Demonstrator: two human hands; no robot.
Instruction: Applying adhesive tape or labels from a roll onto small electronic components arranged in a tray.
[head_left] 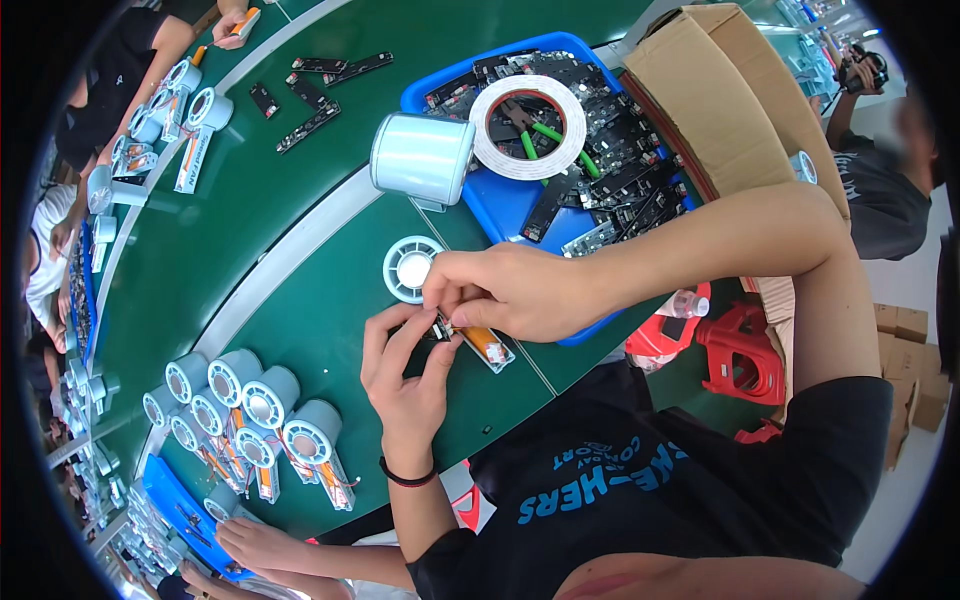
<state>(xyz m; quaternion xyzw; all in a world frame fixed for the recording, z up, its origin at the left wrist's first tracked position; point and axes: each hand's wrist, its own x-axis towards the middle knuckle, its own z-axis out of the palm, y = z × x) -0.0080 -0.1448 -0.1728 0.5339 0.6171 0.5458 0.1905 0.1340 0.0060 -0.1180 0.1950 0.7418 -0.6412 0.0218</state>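
A small dark circuit board with an orange-and-white end (472, 338) is pinched between both hands above the green work table (330, 290).

It is steadied from below by the left hand (405, 375), fingers closed on it, and worked from above by the right hand's (510, 290) closed fingertips; a blue tray of like boards (500, 200) is kept near.

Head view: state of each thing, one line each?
left hand: pinching the small part from below
right hand: gripping the same part from above
small part with orange strip: held between both hands, just above the green mat
white tape roll: lying flat on the circuit boards
blue tray: filled with dark circuit boards
cardboard box: open
grey cylinder units: grouped on their sides, wires attached
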